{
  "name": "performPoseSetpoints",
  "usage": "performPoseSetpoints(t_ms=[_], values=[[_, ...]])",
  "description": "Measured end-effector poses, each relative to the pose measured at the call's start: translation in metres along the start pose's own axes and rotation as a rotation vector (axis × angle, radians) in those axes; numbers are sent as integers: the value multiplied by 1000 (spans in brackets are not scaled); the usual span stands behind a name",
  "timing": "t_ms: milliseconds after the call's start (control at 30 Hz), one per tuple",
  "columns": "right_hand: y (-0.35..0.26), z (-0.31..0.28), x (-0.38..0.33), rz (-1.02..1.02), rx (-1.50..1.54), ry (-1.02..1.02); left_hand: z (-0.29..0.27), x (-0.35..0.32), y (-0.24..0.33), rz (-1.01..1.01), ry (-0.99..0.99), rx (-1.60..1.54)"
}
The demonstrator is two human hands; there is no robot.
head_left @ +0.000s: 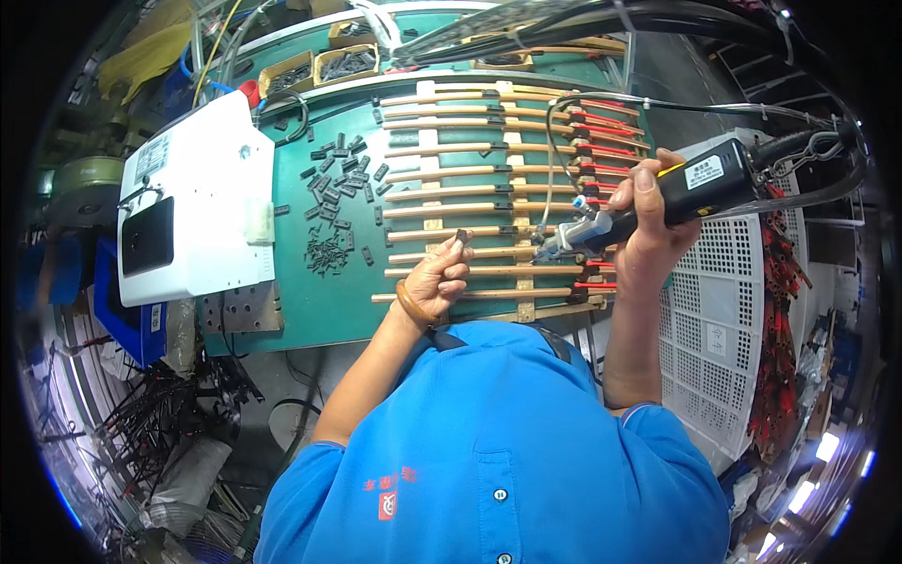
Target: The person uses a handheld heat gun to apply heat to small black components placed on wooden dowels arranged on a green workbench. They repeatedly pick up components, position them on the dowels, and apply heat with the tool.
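My right hand [648, 211] is wrapped round a black powered screwdriver [703, 184], whose silver nose points left and down at the row of wooden rods. Its tip is close to a black clip on one of the near rods; I cannot tell whether they touch. My left hand [438, 279], with a brown bangle at the wrist, is closed in a pinch over the near rods. A small dark piece [464, 236] shows at its fingertips. The wooden rods [451, 192] lie side by side across pale wooden strips, with black fittings and red parts along their right side.
Loose black parts [329, 188] and a heap of small dark pieces [326, 252] lie on the green table [282, 324]. A white machine [202, 202] stands left. Cardboard boxes [346, 64] sit behind. Cables and hoses [695, 103] run overhead. A white perforated crate [716, 310] stands right.
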State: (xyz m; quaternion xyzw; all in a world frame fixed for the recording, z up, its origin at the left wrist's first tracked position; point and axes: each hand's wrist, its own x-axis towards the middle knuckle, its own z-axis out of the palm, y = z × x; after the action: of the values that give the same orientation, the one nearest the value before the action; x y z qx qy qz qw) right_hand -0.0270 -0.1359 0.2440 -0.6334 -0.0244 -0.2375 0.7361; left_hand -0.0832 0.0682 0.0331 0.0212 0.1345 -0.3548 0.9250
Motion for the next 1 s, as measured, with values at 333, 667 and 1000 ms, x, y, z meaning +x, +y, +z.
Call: performPoseSetpoints(t_ms=[333, 667, 1000], values=[[7, -17, -8, 14, -22, -1, 4, 35, -30, 241, 398, 853], [18, -16, -6, -52, -19, -5, -6, 54, -35, 414, 490, 1537], [34, -10, -11, -25, 13, -5, -11, 64, -33, 740, 252, 2183]])
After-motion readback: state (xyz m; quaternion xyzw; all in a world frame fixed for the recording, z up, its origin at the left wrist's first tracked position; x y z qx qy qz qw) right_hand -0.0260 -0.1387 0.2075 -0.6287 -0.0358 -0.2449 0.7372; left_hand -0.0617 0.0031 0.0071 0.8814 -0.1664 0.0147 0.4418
